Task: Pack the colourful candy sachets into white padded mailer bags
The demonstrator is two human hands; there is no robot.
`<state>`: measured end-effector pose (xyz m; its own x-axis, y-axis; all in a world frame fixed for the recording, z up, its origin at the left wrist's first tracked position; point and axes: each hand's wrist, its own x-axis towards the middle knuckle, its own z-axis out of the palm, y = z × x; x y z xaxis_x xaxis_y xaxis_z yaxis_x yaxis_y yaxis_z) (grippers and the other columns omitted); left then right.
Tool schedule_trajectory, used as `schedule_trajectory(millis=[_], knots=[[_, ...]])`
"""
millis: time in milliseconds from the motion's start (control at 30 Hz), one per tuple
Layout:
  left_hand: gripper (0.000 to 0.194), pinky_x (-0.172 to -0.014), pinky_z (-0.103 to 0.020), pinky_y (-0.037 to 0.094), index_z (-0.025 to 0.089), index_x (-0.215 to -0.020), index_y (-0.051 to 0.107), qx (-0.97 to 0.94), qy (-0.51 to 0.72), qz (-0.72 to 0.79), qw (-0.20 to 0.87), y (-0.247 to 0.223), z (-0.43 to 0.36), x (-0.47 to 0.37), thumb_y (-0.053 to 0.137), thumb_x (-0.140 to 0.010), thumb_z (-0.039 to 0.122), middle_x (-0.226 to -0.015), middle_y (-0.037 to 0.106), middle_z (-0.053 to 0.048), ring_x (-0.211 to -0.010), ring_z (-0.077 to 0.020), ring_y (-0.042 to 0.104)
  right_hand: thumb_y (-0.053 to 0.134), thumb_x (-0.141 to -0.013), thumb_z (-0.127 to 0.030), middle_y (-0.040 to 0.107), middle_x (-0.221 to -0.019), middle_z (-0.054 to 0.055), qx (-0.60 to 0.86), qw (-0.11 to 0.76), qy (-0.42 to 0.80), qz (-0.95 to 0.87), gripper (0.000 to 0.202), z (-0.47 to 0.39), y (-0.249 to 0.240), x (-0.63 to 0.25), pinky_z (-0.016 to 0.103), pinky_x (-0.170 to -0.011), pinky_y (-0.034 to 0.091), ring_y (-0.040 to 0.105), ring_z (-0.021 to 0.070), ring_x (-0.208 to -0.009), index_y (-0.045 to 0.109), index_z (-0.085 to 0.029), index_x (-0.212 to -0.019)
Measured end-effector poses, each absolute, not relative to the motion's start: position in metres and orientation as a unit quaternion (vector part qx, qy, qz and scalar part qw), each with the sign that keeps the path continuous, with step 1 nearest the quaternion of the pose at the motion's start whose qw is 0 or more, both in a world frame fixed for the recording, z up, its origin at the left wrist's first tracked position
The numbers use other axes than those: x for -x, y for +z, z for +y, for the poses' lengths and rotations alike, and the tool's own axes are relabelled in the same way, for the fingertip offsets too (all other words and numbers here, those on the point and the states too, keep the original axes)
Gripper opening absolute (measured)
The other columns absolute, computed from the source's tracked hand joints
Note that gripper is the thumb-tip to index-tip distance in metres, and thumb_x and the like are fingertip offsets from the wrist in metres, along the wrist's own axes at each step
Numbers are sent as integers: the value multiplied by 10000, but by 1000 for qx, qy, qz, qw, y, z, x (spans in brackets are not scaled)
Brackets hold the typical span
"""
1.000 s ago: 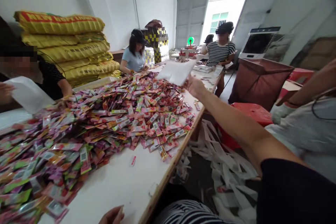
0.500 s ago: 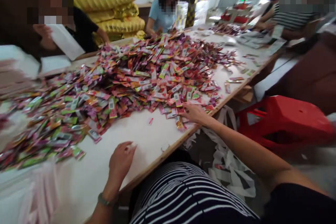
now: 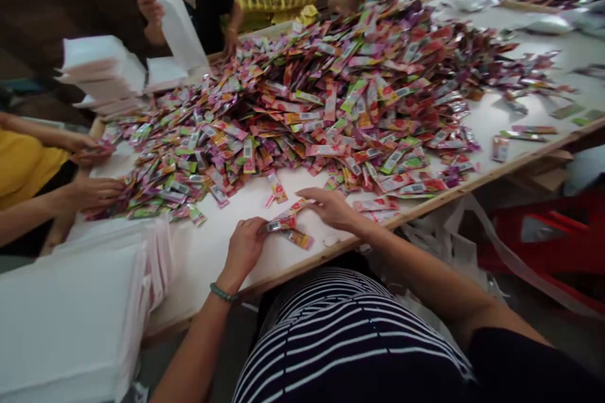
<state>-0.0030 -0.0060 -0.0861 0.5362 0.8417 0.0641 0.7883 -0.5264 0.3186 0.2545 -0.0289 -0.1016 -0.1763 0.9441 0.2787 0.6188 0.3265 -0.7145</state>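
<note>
The person's left hand (image 3: 243,247) is pinching a small, flat pink-and-silver plastic sachet (image 3: 282,223) by one end, probably so the rest stays uncovered. Right hand (image 3: 329,208) is half curled at a second sachet, can't tell if gripped. Both sit near the white rectangular table's (image 3: 212,242) edge, likely for easy reach, a big multicoloured sachet heap (image 3: 326,113) just beyond.

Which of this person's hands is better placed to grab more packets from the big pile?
Probably the right hand: it is closer to the pile than the left hand, whose fingers are at a packet.
</note>
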Motion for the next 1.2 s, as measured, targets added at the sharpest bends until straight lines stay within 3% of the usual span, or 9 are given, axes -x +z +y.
schedule_trajectory(millis=[100,200,367,567,700,867,967,1100,1200], knots=[[300,-889,-406,492,175,-1072,654,-884,101,443,109,-82,3,13,535,-798,146,-1057,676,-105,-989,-260,582,431,-904,-144,710,-1037,76,616,323,131,-706,337,-38,-100,-299,353,-828,503,641,223,-950,686,-225,-1109],[371,-910,-416,478,159,-1121,638,-899,79,422,84,-77,23,3,537,-767,113,-1116,650,-127,-1036,-279,555,432,-854,-49,688,-1087,99,625,201,47,-753,383,-38,-96,-317,380,-872,457,585,259,-1023,682,-192,-1106],[243,-766,-344,490,171,-885,695,-907,-6,410,99,-67,33,-22,514,-741,96,-875,689,-95,-902,-258,601,452,-898,-98,691,-977,111,593,52,8,-803,276,-20,-97,-306,409,-885,376,548,268,-991,708,-177,-961],[253,-727,-282,488,193,-990,703,-896,28,389,213,-70,12,-25,552,-792,239,-896,713,-54,-803,-196,643,430,-932,-142,679,-1022,121,623,98,36,-775,283,-4,-99,-274,367,-822,387,556,252,-964,702,-156,-1009],[392,-814,-339,496,94,-1181,618,-859,82,498,80,-75,38,-35,514,-839,256,-1034,695,-152,-927,-258,647,434,-951,-187,659,-1119,135,620,177,45,-763,281,-13,-89,-218,354,-855,405,559,242,-1006,647,-144,-1129],[393,-817,-365,494,83,-1112,650,-857,48,512,-2,-76,61,-40,416,-796,63,-982,712,-169,-950,-285,653,489,-924,-164,657,-1140,108,552,200,55,-807,243,-48,-87,-213,343,-866,440,579,217,-989,639,-163,-1115],[351,-779,-340,507,147,-1089,667,-824,111,553,57,-65,39,-36,464,-804,127,-953,736,-108,-857,-250,677,516,-914,-172,638,-1178,128,645,195,43,-738,268,-78,-86,-275,349,-896,442,571,228,-1048,635,-162,-1154],[296,-760,-252,521,219,-1084,675,-865,119,366,323,-46,-16,-54,541,-821,222,-1000,740,-17,-811,-156,680,596,-859,-162,560,-1290,177,752,85,15,-654,408,-90,-79,-356,407,-928,402,533,294,-1115,597,-168,-1267],[282,-826,-284,520,207,-1099,671,-889,96,273,354,-44,-35,-75,559,-848,273,-1073,713,-46,-919,-177,660,537,-869,-107,642,-1131,167,718,12,53,-694,255,-77,-84,-365,371,-917,379,553,269,-1042,697,-124,-1067]])
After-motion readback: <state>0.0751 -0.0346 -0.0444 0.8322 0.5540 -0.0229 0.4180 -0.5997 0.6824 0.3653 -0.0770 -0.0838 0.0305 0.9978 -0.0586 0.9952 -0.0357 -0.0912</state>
